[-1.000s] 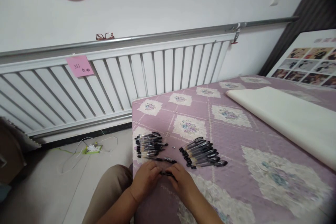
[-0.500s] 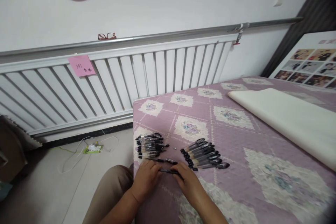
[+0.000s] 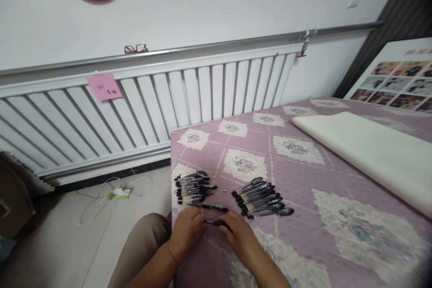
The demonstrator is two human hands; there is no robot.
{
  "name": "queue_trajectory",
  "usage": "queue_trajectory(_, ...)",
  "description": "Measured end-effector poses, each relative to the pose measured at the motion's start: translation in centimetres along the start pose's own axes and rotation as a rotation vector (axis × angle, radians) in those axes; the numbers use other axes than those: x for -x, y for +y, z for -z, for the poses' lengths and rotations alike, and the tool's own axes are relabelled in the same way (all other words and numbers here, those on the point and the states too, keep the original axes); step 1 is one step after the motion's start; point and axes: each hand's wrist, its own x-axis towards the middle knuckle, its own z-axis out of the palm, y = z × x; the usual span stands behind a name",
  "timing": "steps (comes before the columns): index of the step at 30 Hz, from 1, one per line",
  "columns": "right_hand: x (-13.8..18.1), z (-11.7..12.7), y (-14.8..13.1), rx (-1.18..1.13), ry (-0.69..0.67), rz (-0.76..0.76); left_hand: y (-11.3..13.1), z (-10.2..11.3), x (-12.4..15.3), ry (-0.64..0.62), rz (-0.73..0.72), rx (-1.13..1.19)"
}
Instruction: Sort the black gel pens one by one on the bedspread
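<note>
A mauve cover (image 3: 209, 155) with cream diamonds of flowers spreads over the flat surface. Near its left edge lies a cluster of black gel pens (image 3: 194, 186), with a lone gel pen (image 3: 202, 206) just on the near side. A tiny pale piece (image 3: 224, 191) rests between the cluster and a slanted row of pens (image 3: 261, 201). Farther right lies a large cream sheet (image 3: 364, 153).

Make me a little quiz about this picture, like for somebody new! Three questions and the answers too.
1. What colour is the note on the radiator?
2. True or false: the left hand and right hand hold one pen between them.
3. Where are the glasses? A) on the floor B) above the radiator C) on the bed

Key: 1. pink; 2. true; 3. B
</note>
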Motion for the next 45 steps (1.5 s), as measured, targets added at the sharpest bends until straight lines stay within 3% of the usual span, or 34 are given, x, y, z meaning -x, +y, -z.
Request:
queue_trajectory(11, 0.7, -0.8, -1.0, 0.326, -0.048, 0.059, 0.4, 0.0, 0.8, 0.029, -0.118, 0.015)
queue_trajectory(14, 1.2, 0.1, -0.5, 0.407, -0.030, 0.066, 0.4, 0.0, 0.9, 0.063, -0.112, 0.041)
queue_trajectory(21, 3.4, 4.9, 4.2, 0.408, 0.044, -0.053, -0.1, 0.1, 0.6, 0.200, -0.041, 0.130)
queue_trajectory(26, 5.1, 7.1, 8.5, 0.427, 0.134, -0.090, 0.1, 0.3, 0.2, 0.163, 0.024, 0.077)
queue_trajectory(30, 5.4, 8.1, 9.6, 0.503, 0.188, -0.147, 0.4, 0.3, 0.0, 0.110, 0.033, 0.025)
queue_trajectory(36, 3.7, 7.1, 7.0, 0.595, 0.437, -0.187, 0.6, 0.1, -0.1, 0.109, 0.050, -0.030)
queue_trajectory(42, 0.3, 2.9, 0.9, 0.515, 0.254, -0.043, 0.7, 0.1, -0.2, 0.087, 0.039, -0.018)
queue_trajectory(45, -1.3, 1.3, -0.8, 0.515, 0.193, -0.077, 0.7, 0.3, -0.2, 0.085, 0.032, -0.012)
